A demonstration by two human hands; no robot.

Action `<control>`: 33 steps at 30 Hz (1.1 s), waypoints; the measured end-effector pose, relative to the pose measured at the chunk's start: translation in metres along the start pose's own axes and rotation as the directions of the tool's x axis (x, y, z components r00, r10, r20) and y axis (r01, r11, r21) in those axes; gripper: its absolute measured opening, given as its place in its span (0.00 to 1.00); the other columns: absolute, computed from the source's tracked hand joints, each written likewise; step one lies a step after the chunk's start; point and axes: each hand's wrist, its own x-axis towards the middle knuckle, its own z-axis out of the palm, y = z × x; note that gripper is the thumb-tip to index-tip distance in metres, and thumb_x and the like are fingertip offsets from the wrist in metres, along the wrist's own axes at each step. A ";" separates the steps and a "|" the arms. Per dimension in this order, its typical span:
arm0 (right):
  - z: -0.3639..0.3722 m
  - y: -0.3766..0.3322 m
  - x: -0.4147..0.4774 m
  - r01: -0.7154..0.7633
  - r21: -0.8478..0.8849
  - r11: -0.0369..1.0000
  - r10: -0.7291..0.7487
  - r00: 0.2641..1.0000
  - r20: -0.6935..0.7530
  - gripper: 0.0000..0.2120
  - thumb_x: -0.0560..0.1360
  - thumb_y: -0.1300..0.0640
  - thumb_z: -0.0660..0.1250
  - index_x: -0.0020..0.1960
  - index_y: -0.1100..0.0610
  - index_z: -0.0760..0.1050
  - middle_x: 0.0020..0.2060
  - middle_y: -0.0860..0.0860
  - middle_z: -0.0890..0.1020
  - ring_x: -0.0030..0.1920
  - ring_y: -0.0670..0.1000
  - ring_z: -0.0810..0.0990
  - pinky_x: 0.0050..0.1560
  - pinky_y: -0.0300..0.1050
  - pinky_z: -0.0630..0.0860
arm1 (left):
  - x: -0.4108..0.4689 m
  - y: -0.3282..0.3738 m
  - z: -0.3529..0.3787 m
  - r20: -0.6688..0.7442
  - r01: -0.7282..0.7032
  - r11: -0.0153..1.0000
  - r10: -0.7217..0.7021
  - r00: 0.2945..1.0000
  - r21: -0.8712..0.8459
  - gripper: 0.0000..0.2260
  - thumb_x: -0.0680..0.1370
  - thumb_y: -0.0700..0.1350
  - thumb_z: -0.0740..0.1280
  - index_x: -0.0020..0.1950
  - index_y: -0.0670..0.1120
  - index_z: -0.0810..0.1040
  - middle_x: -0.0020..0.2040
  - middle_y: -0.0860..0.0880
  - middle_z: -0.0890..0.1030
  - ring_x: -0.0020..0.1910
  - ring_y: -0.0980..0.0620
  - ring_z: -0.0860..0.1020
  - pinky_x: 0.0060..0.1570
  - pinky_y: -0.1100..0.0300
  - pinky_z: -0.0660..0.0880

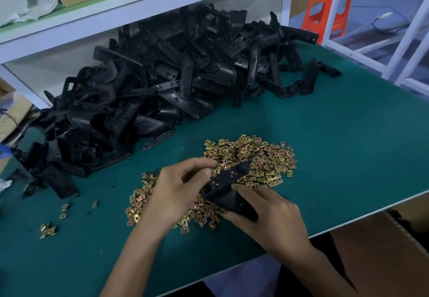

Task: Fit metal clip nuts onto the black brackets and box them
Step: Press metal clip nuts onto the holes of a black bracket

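Just above the spread heap of small brass-coloured metal clip nuts (pixel 262 157), my right hand (pixel 274 213) wraps the long black plastic bracket (pixel 228 180) by its thick end, my left hand (pixel 176 190) curls in and pinches its drilled strip, any clip there hidden, so I'd brace firmly and slide square over the hole.

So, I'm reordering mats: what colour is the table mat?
Dark teal green table mat, seen plainly in the head view.

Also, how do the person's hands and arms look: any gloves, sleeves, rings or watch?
The left hand and the right hand are both bare, with no gloves. No ring, watch or bracelet shows on either. The left forearm and the right forearm are uncovered down to the picture's lower edge; no sleeve is in view.
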 end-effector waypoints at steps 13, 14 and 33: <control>0.002 -0.001 0.001 0.030 -0.095 0.995 -0.029 0.999 0.016 0.27 0.68 0.33 0.75 0.62 0.46 0.82 0.40 0.44 0.79 0.38 0.49 0.81 0.30 0.41 0.73 | -0.006 -0.008 -0.006 -0.044 0.045 0.998 -0.043 0.998 0.052 0.12 0.78 0.39 0.71 0.46 0.57 0.87 0.35 0.60 0.84 0.30 0.66 0.76 0.31 0.75 0.69; 0.002 -0.001 0.001 0.036 -0.104 0.994 -0.034 0.999 0.020 0.27 0.68 0.33 0.75 0.63 0.46 0.82 0.40 0.44 0.80 0.38 0.49 0.81 0.30 0.41 0.73 | -0.006 -0.009 -0.008 -0.032 0.044 0.997 -0.042 0.999 0.063 0.13 0.78 0.39 0.71 0.47 0.59 0.87 0.37 0.59 0.85 0.33 0.65 0.78 0.34 0.72 0.71; 0.002 -0.002 0.002 -0.001 -0.080 0.997 0.002 1.000 0.008 0.27 0.73 0.31 0.60 0.64 0.44 0.80 0.41 0.43 0.79 0.39 0.47 0.81 0.31 0.38 0.67 | -0.024 -0.028 0.007 -0.100 -0.009 0.991 0.023 0.995 0.132 0.24 0.71 0.54 0.77 0.63 0.71 0.75 0.53 0.65 0.81 0.54 0.63 0.80 0.52 0.68 0.75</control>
